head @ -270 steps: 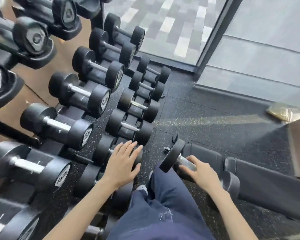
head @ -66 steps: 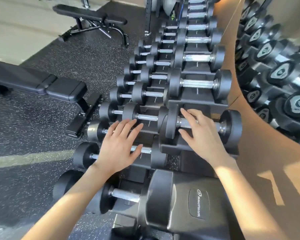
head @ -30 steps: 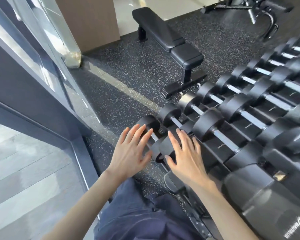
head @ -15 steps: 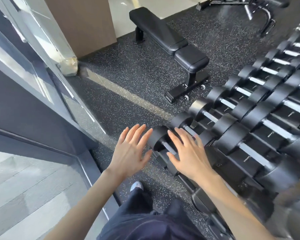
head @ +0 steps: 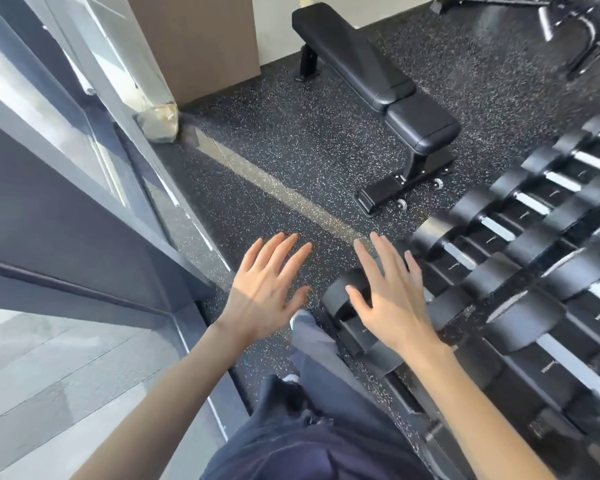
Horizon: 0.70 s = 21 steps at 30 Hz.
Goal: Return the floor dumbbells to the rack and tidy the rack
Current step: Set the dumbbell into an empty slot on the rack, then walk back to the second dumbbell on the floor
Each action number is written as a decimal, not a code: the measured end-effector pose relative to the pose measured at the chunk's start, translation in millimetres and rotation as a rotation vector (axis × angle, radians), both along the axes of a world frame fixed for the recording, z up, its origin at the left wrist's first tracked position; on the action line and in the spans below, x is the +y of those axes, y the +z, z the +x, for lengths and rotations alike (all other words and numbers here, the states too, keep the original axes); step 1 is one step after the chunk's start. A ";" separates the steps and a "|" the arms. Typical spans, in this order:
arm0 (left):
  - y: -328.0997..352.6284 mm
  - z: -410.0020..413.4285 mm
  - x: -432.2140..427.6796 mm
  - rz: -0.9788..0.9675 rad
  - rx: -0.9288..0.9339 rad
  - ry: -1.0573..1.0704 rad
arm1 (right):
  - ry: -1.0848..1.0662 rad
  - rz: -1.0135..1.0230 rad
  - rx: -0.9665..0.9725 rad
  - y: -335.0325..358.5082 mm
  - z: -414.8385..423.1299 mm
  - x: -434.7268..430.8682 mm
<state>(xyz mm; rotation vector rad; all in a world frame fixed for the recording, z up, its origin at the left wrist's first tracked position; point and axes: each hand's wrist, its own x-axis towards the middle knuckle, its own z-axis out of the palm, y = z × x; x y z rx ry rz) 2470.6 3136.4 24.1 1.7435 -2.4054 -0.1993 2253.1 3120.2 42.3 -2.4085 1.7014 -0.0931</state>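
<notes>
Two hands out: your left hand (head: 267,289) and right hand (head: 392,299), both spread flat, fingers straight, holding nothing. Nearest dumbbell (head: 340,292) lies under the right hand on the rack (head: 378,355); further dumbbells blurred, no firm count. One padded bench (head: 378,84) ahead. Speckled rubber floor (head: 291,150); glass wall (head: 66,368) left.

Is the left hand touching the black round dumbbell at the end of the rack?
Apart. Head view shows speckled floor between the left hand and the black round dumbbell.
</notes>
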 end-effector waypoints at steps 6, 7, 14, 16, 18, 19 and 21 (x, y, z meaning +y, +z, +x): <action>-14.6 12.7 -68.7 0.073 -0.040 -0.031 | -0.004 0.020 -0.012 -19.5 14.6 -60.8; -15.0 13.5 -84.0 0.078 -0.048 -0.042 | -0.011 0.028 -0.014 -21.4 15.5 -73.7; 4.1 10.1 -208.3 0.077 -0.099 -0.132 | -0.112 0.055 0.013 -17.6 10.3 -175.7; 8.3 7.6 -244.7 0.062 -0.102 -0.164 | -0.140 0.047 0.029 -14.1 5.9 -204.5; 12.0 3.7 -278.3 0.060 -0.098 -0.200 | -0.162 0.032 0.018 -8.9 0.3 -231.4; 13.6 1.0 -293.2 0.056 -0.093 -0.219 | -0.174 0.017 0.013 -6.5 -2.8 -243.7; 14.5 -4.8 -320.5 0.046 -0.077 -0.261 | -0.208 0.002 0.008 -2.6 -8.0 -265.2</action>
